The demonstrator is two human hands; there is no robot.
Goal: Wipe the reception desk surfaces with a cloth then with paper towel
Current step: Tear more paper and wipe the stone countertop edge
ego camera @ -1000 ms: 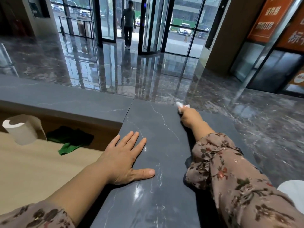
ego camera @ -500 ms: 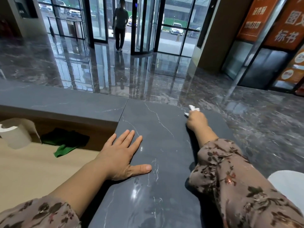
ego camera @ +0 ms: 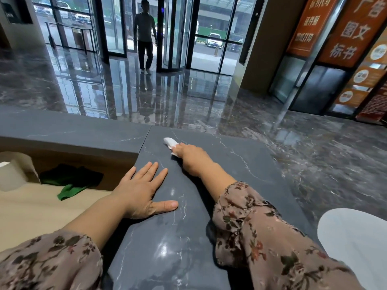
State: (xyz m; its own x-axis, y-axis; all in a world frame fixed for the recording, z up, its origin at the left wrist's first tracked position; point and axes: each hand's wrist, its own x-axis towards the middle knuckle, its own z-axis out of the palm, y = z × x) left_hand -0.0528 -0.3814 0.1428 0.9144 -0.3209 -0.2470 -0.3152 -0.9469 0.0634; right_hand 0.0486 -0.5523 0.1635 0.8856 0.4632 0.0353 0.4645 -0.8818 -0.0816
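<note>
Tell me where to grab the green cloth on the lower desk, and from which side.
Take the green cloth by the bright tail trailing onto the wooden desk, coming from above on the near side. The rest is bunched back against the wall under the stone ledge, which would likely crowd a reach there.

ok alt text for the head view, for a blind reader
A person's right hand holds a wad of white paper towel against a dark marble reception desk, while the left hand rests flat on it. A green cloth and a paper roll sit on the lower counter at left.
</note>
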